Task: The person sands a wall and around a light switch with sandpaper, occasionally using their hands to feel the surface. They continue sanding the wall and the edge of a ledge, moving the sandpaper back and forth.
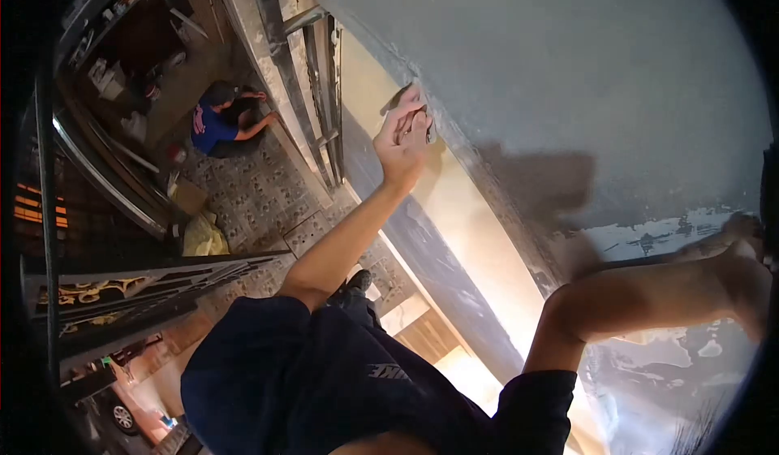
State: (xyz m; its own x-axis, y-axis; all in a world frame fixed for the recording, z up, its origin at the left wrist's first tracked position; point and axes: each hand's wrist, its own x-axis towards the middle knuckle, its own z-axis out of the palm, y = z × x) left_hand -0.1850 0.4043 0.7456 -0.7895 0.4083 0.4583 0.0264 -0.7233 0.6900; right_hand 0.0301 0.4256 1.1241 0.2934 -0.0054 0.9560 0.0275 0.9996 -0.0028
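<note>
My left hand (403, 134) is raised at the edge of the grey wall panel (584, 65), its fingers curled closed. A dark sliver shows beside the fingers and a pale bit by the palm; what the hand holds, if anything, I cannot make out. My right arm reaches out to the far right, low along the panel. At the dim rim of the view, my right hand (751, 280) is bent close to the surface, and its fingers are hidden. Near that arm, whitish patches (657, 232) mark the grey surface.
Down on the patterned tile floor (251, 199), a person in a blue shirt (213, 126) crouches. Metal frame bars (288, 57) stand left of my left hand. A yellowish bag (205, 236) lies below, near a dark railing (162, 272). A car wheel (123, 418) shows at lower left.
</note>
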